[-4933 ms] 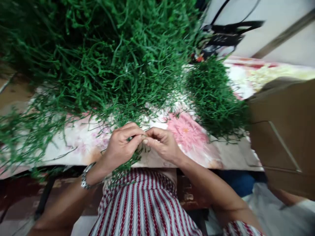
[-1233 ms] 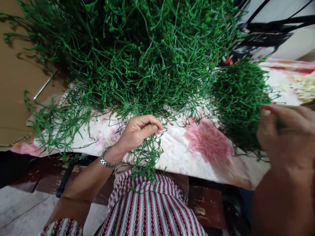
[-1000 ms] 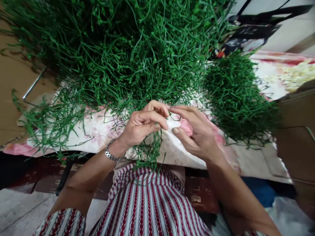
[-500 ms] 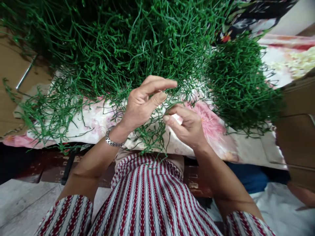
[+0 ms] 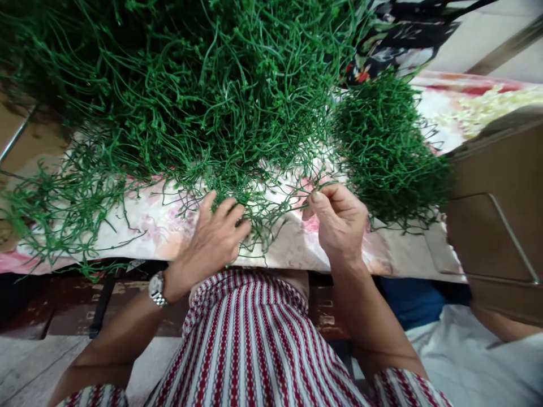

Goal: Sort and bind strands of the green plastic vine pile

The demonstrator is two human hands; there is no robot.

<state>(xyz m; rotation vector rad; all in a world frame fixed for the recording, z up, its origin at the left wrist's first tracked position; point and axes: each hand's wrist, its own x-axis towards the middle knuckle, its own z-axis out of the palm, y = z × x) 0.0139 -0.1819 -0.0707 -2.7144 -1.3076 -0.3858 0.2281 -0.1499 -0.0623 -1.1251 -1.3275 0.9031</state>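
My left hand (image 5: 218, 232), with a metal watch on its wrist, is spread palm down, its fingertips over a small loose cluster of thin green stems (image 5: 269, 217). It is open, and I see nothing gripped in it. To the right, my right hand (image 5: 341, 217) pinches a thin green plastic-looking stem (image 5: 324, 183) between thumb and forefinger. Behind both hands rises a big tangled heap of the same stems (image 5: 212, 96). A denser, smaller pile (image 5: 390, 152) lies beyond my right hand. Everything rests on a pink-and-white floral cloth (image 5: 165, 226).
Loose stems (image 5: 68, 212) spill over the cloth's left front edge. A cardboard box (image 5: 496, 175) with a wire handle stands at the right. Pale yellow pieces (image 5: 487, 110) and a black floral bag (image 5: 394, 42) lie farther back. Another person's white clothing (image 5: 483, 350) shows at lower right.
My left hand has dropped from mid-air, moving left and down, to the loose cluster. The right hand has moved slightly right, still pinching. The whole view has shifted a little.
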